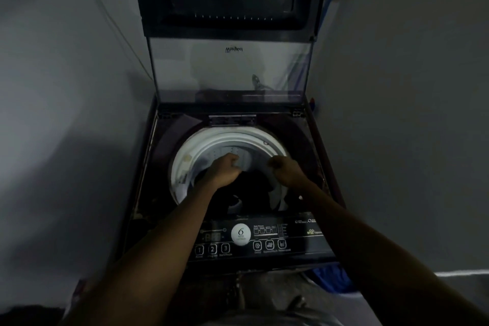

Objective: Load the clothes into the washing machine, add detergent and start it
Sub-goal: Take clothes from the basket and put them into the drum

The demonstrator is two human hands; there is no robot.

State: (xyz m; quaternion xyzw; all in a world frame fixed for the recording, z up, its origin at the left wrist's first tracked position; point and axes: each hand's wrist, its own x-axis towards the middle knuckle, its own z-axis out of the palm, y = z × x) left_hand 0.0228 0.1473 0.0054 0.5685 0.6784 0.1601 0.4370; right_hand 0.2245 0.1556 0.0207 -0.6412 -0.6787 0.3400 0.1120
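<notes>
Lid [230,66] stands raised behind the drum [185,161]; control panel [262,241] lies beneath both forearms. Dark clothes [251,189] sit in the drum. Left hand [223,168] and right hand [285,171], fingers curled, grip a pale cloth [248,164] over the opening. Grey walls [66,114] flank the washer [148,193]; light is dim.

Washing machine lid [230,66]: you read "Whirlpool", upside down.
Round badge [240,235]: you see "6".
Panel buttons [212,249]: "1", "2", "3", lower centre.
</notes>
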